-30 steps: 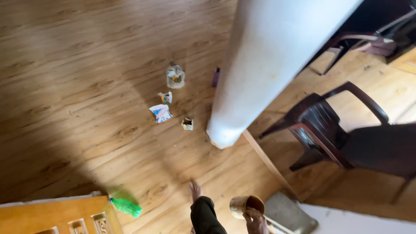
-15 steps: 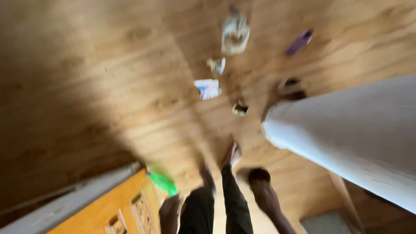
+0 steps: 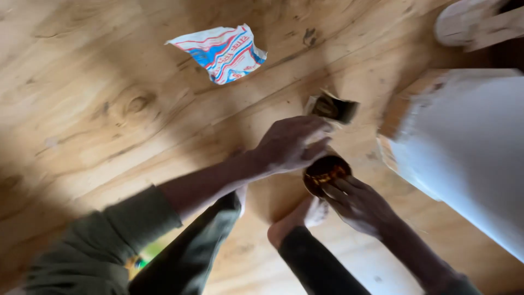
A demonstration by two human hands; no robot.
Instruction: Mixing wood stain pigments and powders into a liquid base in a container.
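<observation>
Both hands low over the wooden floor (image 3: pixel 82 82), gathering litter.
The right hand (image 3: pixel 357 205) grips a small brown cup (image 3: pixel 326 172) mouth-up — the left hand (image 3: pixel 292 143), fingers curled, reaches the crumpled wrapper (image 3: pixel 332 107) beside it.

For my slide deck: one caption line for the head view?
Left hand reaches a crumpled wrapper on the wooden floor; right hand holds a small round container.

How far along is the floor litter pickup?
Done: nothing visibly collected yet. In hand: right hand holds a small round brown container; left hand reaches to a crumpled dark wrapper beside the white pillar. Left: the blue, red and white wrapper on the wooden floor.
</observation>
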